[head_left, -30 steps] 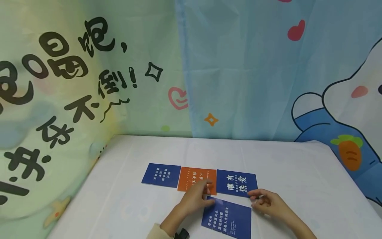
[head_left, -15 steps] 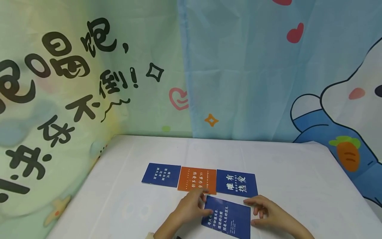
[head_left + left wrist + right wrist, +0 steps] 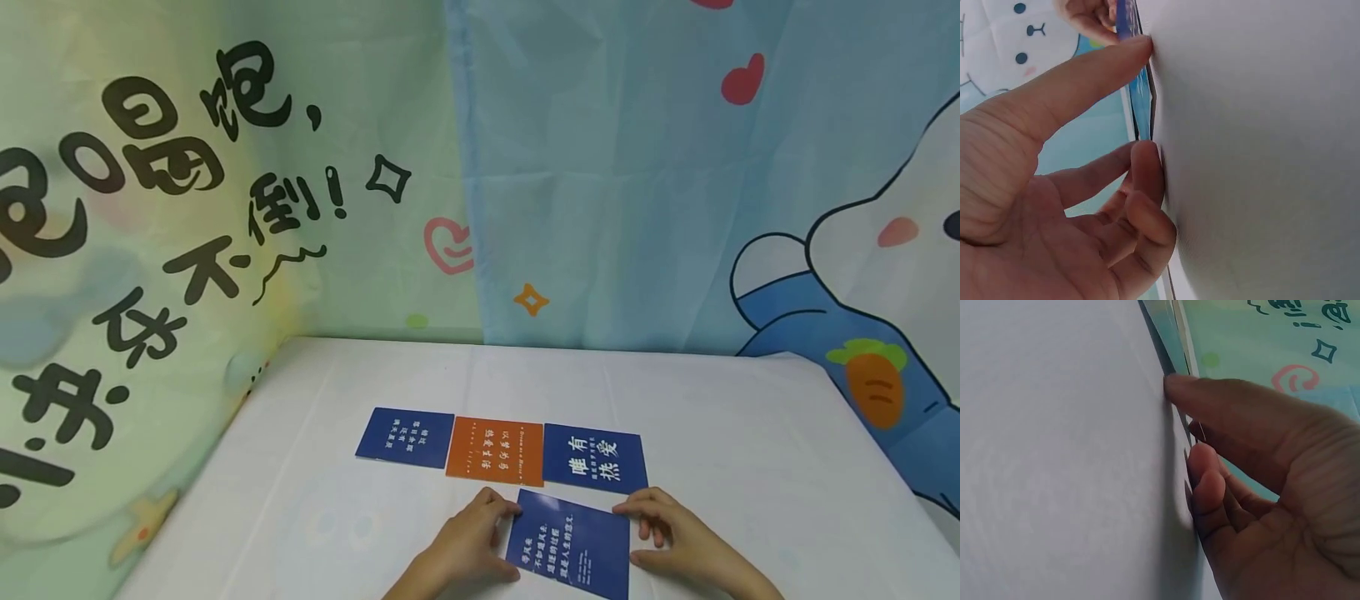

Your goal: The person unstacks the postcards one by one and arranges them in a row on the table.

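Observation:
A dark blue card with white Chinese writing lies on the white tabletop between both hands. My left hand is at its left side, index fingertip at the upper left corner and thumb near the lower left. At the right side, my right hand touches the top right corner with its index finger, the thumb lower at the edge. Both hands keep their other fingers loosely bent. Above lies a row: a blue card, an orange card and another blue card. The left wrist view shows the near card edge-on.
The white tabletop reaches back to a printed cloth backdrop with a cartoon animal at the right. Black Chinese lettering covers the cloth on the left. A narrow gap separates the near card from the row.
My left hand has drawn back off the orange card and the near card's face to that card's left edge. My right hand has moved slightly down from the right blue card to the near card's corner.

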Motion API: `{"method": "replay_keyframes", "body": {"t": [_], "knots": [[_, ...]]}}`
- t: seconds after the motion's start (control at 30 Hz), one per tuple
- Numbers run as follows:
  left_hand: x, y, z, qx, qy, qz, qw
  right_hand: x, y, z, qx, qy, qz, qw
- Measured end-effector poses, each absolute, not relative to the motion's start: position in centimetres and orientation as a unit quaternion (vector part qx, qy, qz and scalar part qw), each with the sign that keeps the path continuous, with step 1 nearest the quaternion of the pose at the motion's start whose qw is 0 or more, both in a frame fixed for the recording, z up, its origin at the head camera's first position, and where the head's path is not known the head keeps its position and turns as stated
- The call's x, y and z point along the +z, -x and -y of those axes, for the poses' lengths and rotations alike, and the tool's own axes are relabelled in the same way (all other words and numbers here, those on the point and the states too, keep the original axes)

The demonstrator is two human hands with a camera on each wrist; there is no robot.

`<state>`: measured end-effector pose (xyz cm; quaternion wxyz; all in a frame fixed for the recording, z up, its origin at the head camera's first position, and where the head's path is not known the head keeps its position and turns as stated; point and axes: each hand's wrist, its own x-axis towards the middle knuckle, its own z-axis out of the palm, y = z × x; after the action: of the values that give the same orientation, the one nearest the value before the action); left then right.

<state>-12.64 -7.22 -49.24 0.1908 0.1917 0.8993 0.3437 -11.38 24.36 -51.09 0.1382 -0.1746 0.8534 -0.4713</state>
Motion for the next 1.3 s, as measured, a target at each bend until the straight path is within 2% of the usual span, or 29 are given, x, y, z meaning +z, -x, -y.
{"method": "replay_keyframes", "body": {"t": [0.2, 0.37, 0.53, 0.73, 0.97, 1.13, 1.3], "knots": [[-49.6, 12.8, 7.3, 0.368, -0.192, -0.888, 0.197, -51.5, 11.4, -24.4, -0.475, 0.211, -0.849, 0.095], [-49.6, 12.9, 7.4, 0.370, -0.199, -0.888, 0.188, -51.5, 11.4, -24.4, -0.491, 0.228, -0.836, 0.089], [-49.5, 12.8, 7.5, 0.373, -0.202, -0.887, 0.180, -51.4, 11.5, -24.6, -0.535, 0.240, -0.799, 0.132], [-49.5, 12.8, 7.5, 0.381, -0.206, -0.884, 0.175, -51.4, 11.7, -25.1, -0.602, 0.258, -0.725, 0.214], [-49.7, 12.9, 7.7, 0.399, -0.209, -0.875, 0.180, -51.6, 12.0, -25.3, -0.636, 0.279, -0.684, 0.224], [-49.6, 12.9, 7.7, 0.399, -0.227, -0.871, 0.175, -51.5, 11.9, -25.6, -0.659, 0.238, -0.671, 0.244], [-49.4, 13.0, 7.3, 0.421, -0.240, -0.858, 0.171, -51.0, 11.8, -25.8, -0.665, 0.157, -0.682, 0.263]]}}
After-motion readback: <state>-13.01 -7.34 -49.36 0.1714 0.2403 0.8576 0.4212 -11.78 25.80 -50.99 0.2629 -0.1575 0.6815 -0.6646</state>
